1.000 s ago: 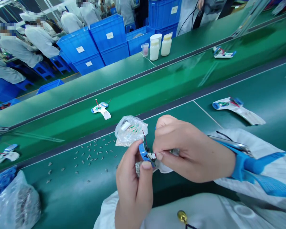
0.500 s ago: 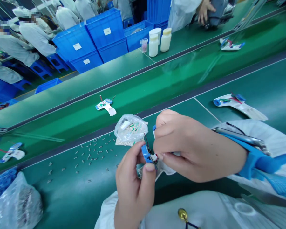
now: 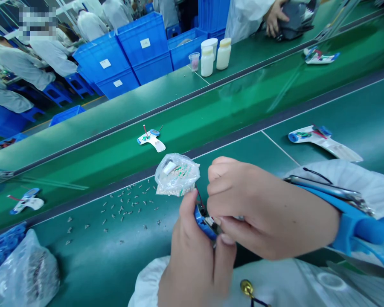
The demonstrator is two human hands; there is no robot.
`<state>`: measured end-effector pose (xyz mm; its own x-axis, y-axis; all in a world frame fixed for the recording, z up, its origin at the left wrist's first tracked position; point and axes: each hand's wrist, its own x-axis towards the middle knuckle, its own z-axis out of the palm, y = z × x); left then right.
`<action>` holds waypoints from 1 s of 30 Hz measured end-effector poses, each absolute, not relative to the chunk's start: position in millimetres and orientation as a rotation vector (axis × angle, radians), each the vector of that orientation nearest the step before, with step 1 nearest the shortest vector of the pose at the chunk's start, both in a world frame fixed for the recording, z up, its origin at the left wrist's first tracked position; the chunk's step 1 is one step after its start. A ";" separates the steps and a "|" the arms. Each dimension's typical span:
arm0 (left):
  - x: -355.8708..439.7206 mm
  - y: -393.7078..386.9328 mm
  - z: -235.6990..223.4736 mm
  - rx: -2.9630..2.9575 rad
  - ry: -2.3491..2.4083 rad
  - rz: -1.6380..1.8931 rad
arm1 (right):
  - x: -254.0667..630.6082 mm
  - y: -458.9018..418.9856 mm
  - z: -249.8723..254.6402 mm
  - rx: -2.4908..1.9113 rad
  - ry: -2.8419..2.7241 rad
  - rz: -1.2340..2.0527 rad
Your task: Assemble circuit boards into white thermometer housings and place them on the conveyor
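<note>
My left hand (image 3: 200,251) is closed around a partly built blue-and-white device (image 3: 205,222), which looks like a thermometer gun. Dark parts, a thin red wire and a white connector show on its upper side. Over it, my right hand (image 3: 243,204) is closed, its thumb and forefinger pinched at the connector. What lies between those fingertips is hidden. Just beyond the hands stands a clear plastic bag (image 3: 177,174) of small pale parts. Many small metal screws (image 3: 124,204) are scattered to the left of it.
On the green belt (image 3: 92,157) lie similar white gun-shaped shells (image 3: 153,140) with wires. Another shell (image 3: 323,140) rests at right on the bench. A plastic bag (image 3: 35,273) sits front left. Opposite are bottles (image 3: 207,62), blue crates (image 3: 142,40) and a co-worker's hand (image 3: 277,19).
My left hand and the device have moved right and slightly toward me, with the device turned. The right hand stays over it, slightly lower. Shells on the belt have shifted right.
</note>
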<state>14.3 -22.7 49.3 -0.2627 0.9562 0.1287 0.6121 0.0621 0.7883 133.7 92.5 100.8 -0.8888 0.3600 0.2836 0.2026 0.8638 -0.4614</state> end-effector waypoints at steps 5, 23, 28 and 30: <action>17.6 -22.9 51.0 1.752 2.100 0.919 | 134.3 89.6 101.6 -0.427 -2.679 0.630; 3.9 -4.0 24.5 1.760 2.090 0.870 | 166.5 251.3 45.7 -1.835 -2.134 0.251; -0.8 -2.2 1.4 1.832 1.920 0.881 | 119.2 295.4 15.3 -1.796 -2.200 0.327; -3.2 0.1 -5.5 1.824 1.903 0.851 | 77.0 288.4 -2.4 -1.633 -2.351 0.425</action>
<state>-3.2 0.1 -5.5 -0.0939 0.9855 0.1413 0.7626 -0.0201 0.6466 77.0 288.4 -2.4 -0.3421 0.9390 0.0357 0.8670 0.3300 -0.3734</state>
